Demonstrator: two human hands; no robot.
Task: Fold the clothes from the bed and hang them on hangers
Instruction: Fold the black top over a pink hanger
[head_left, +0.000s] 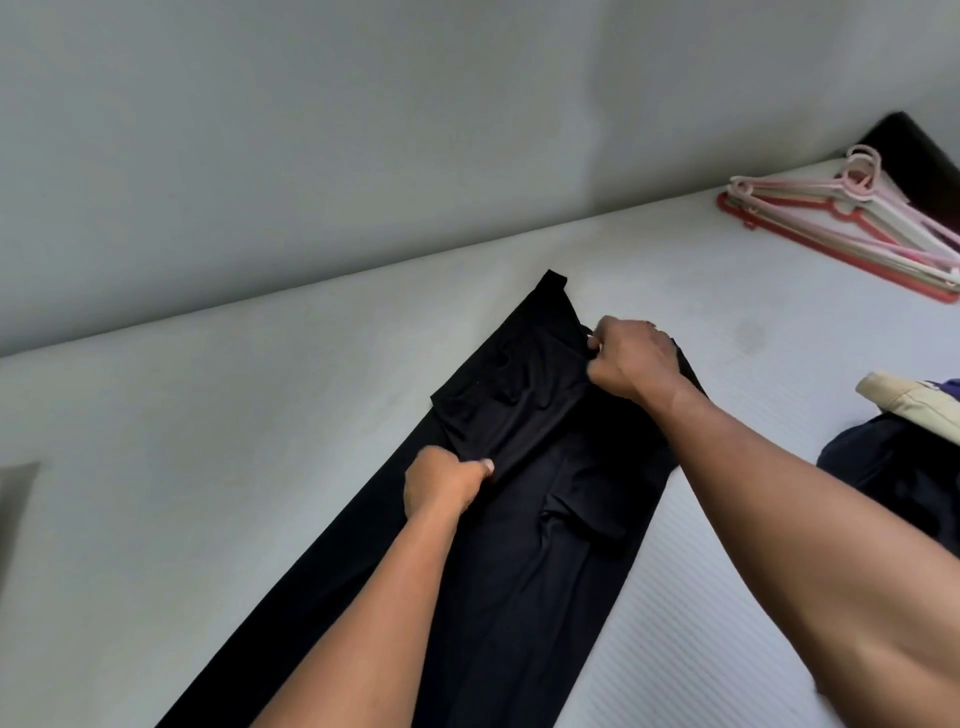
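Black trousers (524, 519) lie stretched along the bed (208, 441). The left hand (441, 480) and the right hand (631, 358) each pinch a folded flap of them. Hangers (841, 223) lie well apart.

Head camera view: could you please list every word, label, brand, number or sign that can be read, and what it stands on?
None: no text, label, brand, number or sign can be read.
The black garment, gripped by the left hand and the right hand, shows no tag or print.
The hangers and the beige cloth on the bed show no marking.
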